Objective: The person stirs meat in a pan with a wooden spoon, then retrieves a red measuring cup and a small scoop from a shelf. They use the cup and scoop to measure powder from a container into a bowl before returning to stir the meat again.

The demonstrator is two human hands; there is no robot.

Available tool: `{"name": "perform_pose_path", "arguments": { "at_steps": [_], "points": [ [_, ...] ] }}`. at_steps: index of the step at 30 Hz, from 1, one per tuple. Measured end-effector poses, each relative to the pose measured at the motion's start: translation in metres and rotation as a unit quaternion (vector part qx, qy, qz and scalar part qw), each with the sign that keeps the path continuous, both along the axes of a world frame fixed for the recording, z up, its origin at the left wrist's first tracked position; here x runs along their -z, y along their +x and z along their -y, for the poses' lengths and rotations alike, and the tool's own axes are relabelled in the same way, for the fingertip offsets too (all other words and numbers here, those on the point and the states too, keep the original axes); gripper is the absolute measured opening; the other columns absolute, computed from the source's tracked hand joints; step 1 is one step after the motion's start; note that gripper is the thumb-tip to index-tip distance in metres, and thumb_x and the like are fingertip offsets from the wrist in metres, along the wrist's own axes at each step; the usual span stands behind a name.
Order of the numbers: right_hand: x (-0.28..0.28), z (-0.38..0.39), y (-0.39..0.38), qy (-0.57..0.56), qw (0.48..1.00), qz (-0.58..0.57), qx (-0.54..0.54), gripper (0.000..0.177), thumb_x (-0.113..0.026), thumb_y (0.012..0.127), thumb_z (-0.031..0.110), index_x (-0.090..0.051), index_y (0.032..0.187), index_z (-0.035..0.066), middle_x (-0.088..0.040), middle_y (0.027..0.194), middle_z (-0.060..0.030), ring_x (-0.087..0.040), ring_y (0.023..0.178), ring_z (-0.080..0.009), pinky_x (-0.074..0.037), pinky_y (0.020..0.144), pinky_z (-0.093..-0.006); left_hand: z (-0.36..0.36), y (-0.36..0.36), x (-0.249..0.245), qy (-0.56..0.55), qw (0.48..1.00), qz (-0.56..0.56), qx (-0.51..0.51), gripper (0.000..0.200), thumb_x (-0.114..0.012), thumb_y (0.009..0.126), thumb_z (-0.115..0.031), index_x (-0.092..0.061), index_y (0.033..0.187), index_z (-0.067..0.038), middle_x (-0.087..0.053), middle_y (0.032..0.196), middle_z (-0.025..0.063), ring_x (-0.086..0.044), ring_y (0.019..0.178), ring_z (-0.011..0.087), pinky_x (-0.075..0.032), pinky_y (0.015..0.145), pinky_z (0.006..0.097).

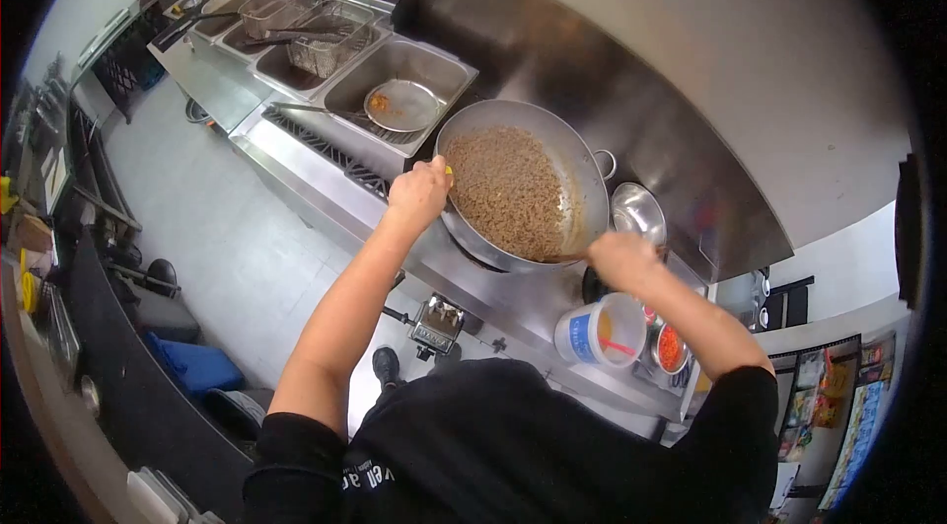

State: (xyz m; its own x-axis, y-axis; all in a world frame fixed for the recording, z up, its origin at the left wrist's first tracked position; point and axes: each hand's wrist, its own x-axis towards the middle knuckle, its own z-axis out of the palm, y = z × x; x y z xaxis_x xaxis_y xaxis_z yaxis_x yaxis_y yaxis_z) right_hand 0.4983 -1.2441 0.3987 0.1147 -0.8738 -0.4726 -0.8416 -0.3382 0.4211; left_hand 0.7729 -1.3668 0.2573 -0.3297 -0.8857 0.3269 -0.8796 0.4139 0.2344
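Note:
A wide metal pot (pixel 599 198) stands on the stove, with crumbly browned ground meat (pixel 508 184) spread over its bottom. At the pot's left side, my left hand (pixel 419 193) is closed on the handle, where a bit of yellow material shows by the fingers. My right hand (pixel 623 260), slightly blurred, is closed over the near right rim. It grips a stirring utensil (pixel 564 258), whose brownish part reaches into the meat; its exact kind is hidden. A shiny metal bowl (pixel 639 213) sits just beyond my right hand.
Near my right forearm stand a white plastic tub (pixel 577 338) with yellowish contents and a red-handled utensil, and a bowl of chopped orange-red food (pixel 671 350). Left of the pot are a steel basin holding a round strainer (pixel 404 106) and fryer baskets (pixel 330 38). A steel backsplash (pixel 592 70) rises behind.

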Motion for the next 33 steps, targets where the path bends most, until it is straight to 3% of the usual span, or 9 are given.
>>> {"name": "perform_pose_path", "arguments": {
  "at_steps": [2, 6, 10, 15, 22, 23, 25, 28, 33],
  "points": [
    [0.038, 0.009, 0.009, 0.022, 0.999, 0.007, -0.042, 0.019, -0.054, 0.081, 0.014, -0.071, 0.084, 0.006, -0.069, 0.086, -0.0139, -0.069, 0.080, -0.0264, -0.055, 0.069, -0.0371, -0.001, -0.001, 0.002, -0.013, 1.000, -0.009, -0.010, 0.030, -0.047, 0.093, -0.031, -0.046, 0.096, -0.002, -0.062, 0.077, 0.0189, -0.064, 0.064, 0.0326, -0.053, 0.054, 0.0391],
    [0.106, 0.088, -0.029, -0.113, 0.992, 0.032, -0.056, 0.018, -0.054, 0.081, 0.014, -0.071, 0.087, 0.008, -0.069, 0.089, -0.0105, -0.069, 0.082, -0.0252, -0.055, 0.069, -0.0352, -0.006, -0.001, -0.002, 0.049, 0.997, -0.053, -0.016, 0.031, -0.047, 0.093, -0.030, -0.046, 0.098, 0.000, -0.058, 0.093, 0.0256, -0.063, 0.068, 0.0387, -0.053, 0.059, 0.0434],
    [0.069, 0.140, -0.061, -0.210, 0.976, 0.033, -0.056, 0.016, -0.057, 0.081, 0.016, -0.071, 0.085, 0.010, -0.069, 0.083, -0.0112, -0.068, 0.076, -0.0267, -0.055, 0.065, -0.0384, 0.001, 0.010, 0.001, 0.038, 0.989, -0.135, 0.035, 0.042, -0.053, 0.087, -0.024, -0.045, 0.115, 0.006, -0.048, 0.105, 0.0318, -0.055, 0.093, 0.0442, -0.049, 0.081, 0.0479],
    [0.008, 0.164, -0.078, -0.221, 0.975, 0.025, 0.012, 0.020, -0.054, 0.082, 0.016, -0.071, 0.087, 0.008, -0.069, 0.091, -0.0125, -0.068, 0.085, -0.0269, -0.055, 0.071, -0.0375, -0.018, 0.000, -0.025, 0.027, 0.970, -0.242, -0.007, 0.036, -0.065, 0.079, -0.011, -0.052, 0.112, -0.009, -0.044, 0.106, 0.0282, -0.056, 0.084, 0.0462, -0.050, 0.078, 0.0468],
    [0.139, 0.188, -0.057, -0.142, 0.978, 0.150, -0.040, 0.023, -0.055, 0.085, 0.022, -0.071, 0.087, 0.006, -0.068, 0.090, -0.0151, -0.067, 0.086, -0.0292, -0.054, 0.074, -0.0390, -0.016, -0.013, -0.008, 0.094, 0.974, -0.197, -0.061, 0.031, -0.047, 0.093, -0.026, -0.051, 0.114, -0.003, -0.047, 0.105, 0.0279, -0.054, 0.089, 0.0437, -0.047, 0.085, 0.0467],
    [0.141, 0.177, -0.059, -0.140, 0.978, 0.152, -0.039, 0.023, -0.055, 0.085, 0.022, -0.071, 0.087, 0.006, -0.068, 0.090, -0.0151, -0.067, 0.086, -0.0292, -0.054, 0.074, -0.0390, -0.004, -0.005, 0.017, 0.023, 0.987, -0.152, 0.037, 0.036, -0.040, 0.095, -0.029, -0.046, 0.118, -0.002, -0.047, 0.108, 0.0307, -0.054, 0.090, 0.0448, -0.046, 0.086, 0.0476],
    [0.107, 0.150, -0.062, -0.062, 0.984, 0.155, -0.067, 0.028, -0.055, 0.087, 0.030, -0.071, 0.086, 0.007, -0.068, 0.088, -0.0147, -0.067, 0.085, -0.0303, -0.054, 0.074, -0.0398, -0.006, -0.005, 0.012, 0.094, 0.983, -0.157, -0.001, 0.037, -0.038, 0.095, -0.029, -0.043, 0.121, -0.003, -0.047, 0.109, 0.0318, -0.054, 0.092, 0.0455, -0.046, 0.086, 0.0475],
    [0.052, 0.155, -0.080, -0.122, 0.985, 0.088, -0.079, 0.031, -0.056, 0.086, 0.038, -0.071, 0.086, 0.011, -0.068, 0.083, -0.0132, -0.067, 0.080, -0.0297, -0.053, 0.071, -0.0408, -0.010, -0.004, -0.007, 0.171, 0.973, -0.143, -0.050, 0.039, -0.037, 0.093, -0.030, -0.040, 0.122, -0.004, -0.049, 0.106, 0.0323, -0.057, 0.088, 0.0465, -0.047, 0.082, 0.0486],
    [0.099, 0.249, -0.111, -0.213, 0.968, 0.127, -0.049, 0.029, -0.057, 0.085, 0.039, -0.072, 0.091, 0.015, -0.068, 0.085, -0.0134, -0.067, 0.081, -0.0286, -0.053, 0.071, -0.0410, -0.012, -0.012, -0.023, 0.179, 0.980, -0.037, -0.076, 0.038, -0.042, 0.090, -0.030, -0.043, 0.118, -0.004, -0.051, 0.102, 0.0292, -0.063, 0.080, 0.0420, -0.052, 0.071, 0.0476]
  ]
}}
